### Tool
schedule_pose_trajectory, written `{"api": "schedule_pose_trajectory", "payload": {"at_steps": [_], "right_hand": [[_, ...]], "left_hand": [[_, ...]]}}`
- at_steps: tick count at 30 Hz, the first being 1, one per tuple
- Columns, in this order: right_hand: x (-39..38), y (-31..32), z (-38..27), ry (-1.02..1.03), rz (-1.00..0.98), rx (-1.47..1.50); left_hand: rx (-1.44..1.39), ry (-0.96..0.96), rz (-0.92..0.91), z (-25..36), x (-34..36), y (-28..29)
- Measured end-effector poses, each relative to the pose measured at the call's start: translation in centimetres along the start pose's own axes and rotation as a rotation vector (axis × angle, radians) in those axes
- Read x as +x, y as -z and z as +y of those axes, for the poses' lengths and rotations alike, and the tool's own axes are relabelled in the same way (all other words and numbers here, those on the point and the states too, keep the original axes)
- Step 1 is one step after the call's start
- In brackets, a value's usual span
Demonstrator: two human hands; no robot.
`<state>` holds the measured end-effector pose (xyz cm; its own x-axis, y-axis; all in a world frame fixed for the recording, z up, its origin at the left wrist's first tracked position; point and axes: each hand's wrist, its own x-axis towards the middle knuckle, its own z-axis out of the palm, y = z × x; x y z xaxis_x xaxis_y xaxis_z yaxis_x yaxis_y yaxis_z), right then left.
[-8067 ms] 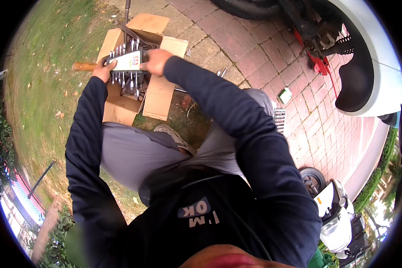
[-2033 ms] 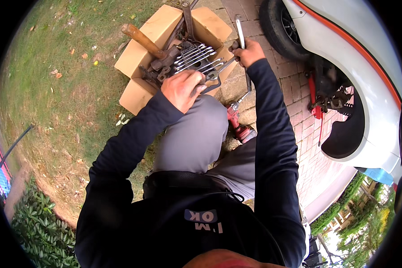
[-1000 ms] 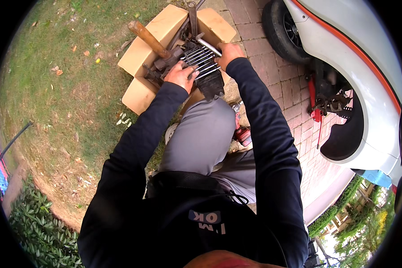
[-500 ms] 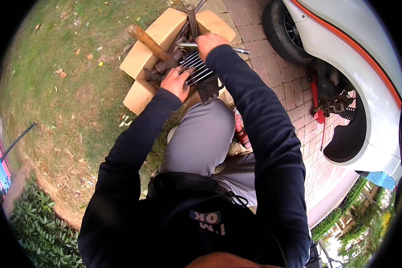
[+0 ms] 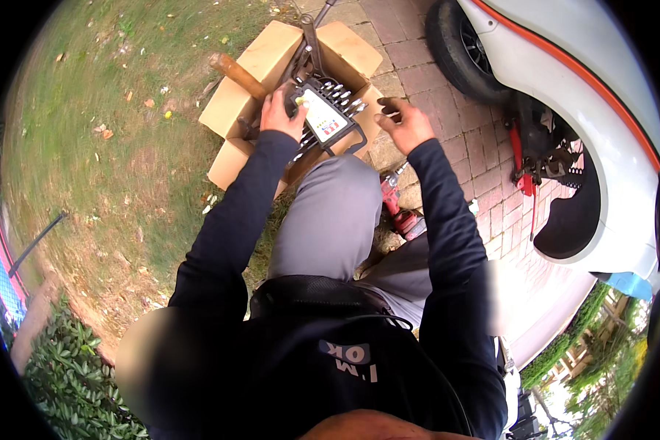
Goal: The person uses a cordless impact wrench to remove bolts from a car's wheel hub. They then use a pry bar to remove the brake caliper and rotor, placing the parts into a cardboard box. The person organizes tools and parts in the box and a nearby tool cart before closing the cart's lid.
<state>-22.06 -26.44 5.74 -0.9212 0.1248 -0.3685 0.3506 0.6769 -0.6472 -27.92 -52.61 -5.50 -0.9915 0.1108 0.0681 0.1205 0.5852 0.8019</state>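
Observation:
My left hand [image 5: 282, 116] grips the edge of a black wrench rack [image 5: 351, 139] with a white label, its thumb on the label side. Several shiny wrench ends [image 5: 337, 91] stick out along the rack's far right side. The rack is over an open cardboard box [image 5: 231, 99] in front of my knee. To the right of the rack, my right hand [image 5: 409, 130] hovers with thumb and fingers apart, holding nothing I can see. Left of my left hand, a hammer's wooden handle [image 5: 238, 75] leans out of the box. A large dark wrench [image 5: 310, 40] stands at the box's far end.
A red cordless power tool [image 5: 396, 205] is on the ground by my knee. On the right is a white car [image 5: 609, 110] with an open wheel arch, a red jack [image 5: 519, 161] and a tyre [image 5: 455, 55]. Grass [image 5: 125, 147] lies left, brick paving [image 5: 447, 110] right.
The rack has been turned so that its labelled side shows instead of the wrench shanks. My right hand has left the silver bar above the box and moved right, opening. The bar no longer shows.

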Motion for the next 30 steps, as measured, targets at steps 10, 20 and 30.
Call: {"api": "schedule_pose_trajectory", "payload": {"at_steps": [10, 20, 30], "right_hand": [[1.1, -8.0, 2.8, -0.154, -0.003, -0.009], [-29.5, 8.5, 39.2, -0.840, 0.562, -0.019], [-41.0, -9.6, 51.1, -1.086, 0.400, -0.158]], "left_hand": [[-0.313, 0.187, -0.744, -12.5, 7.6, -4.6], [-0.260, 0.182, -0.249, -7.4, 8.2, 3.1], [0.427, -0.387, -0.156, 9.0, 4.9, -0.3]]}}
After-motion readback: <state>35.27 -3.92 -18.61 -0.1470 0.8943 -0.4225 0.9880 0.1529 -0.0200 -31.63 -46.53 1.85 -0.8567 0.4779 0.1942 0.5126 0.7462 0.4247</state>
